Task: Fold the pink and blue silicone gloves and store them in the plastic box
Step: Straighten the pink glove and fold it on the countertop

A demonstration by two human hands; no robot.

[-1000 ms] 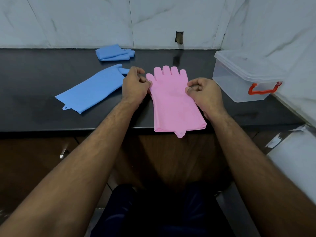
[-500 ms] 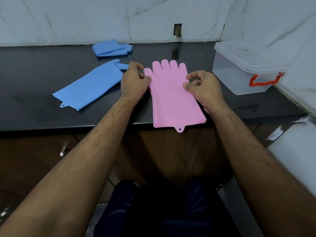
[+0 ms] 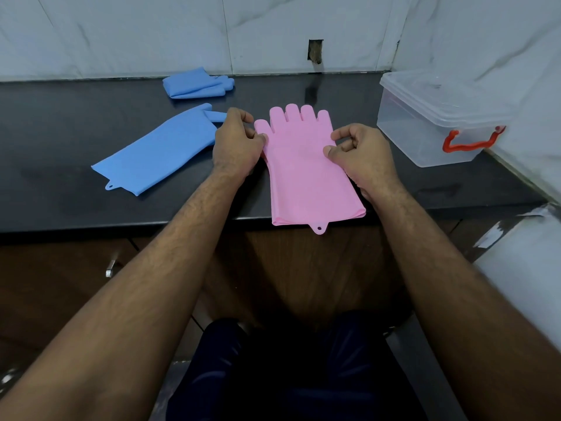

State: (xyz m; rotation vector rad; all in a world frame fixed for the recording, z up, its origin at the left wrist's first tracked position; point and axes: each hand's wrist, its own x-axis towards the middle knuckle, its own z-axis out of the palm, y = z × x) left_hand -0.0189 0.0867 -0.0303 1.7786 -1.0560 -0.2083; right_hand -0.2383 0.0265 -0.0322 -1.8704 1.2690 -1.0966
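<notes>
pink glove, first fold pending

lying flat at counter (image 3: 303, 95) edge: pink glove (image 3: 306, 174), pinched at its sides by left hand (image 3: 236, 147) and right hand (image 3: 361, 153). next, probably: folding over, then into lidded box (image 3: 437, 117).

I see my left hand (image 3: 236, 147) and right hand (image 3: 361, 156) on either edge of a glove (image 3: 303, 174) lying flat on the counter (image 3: 60, 132), its cuff over the near edge. Left of my left hand lies a second flat glove (image 3: 158, 153), with a folded glove (image 3: 197, 84) behind it. The lidded box (image 3: 437, 120) stands right of my right hand.
</notes>
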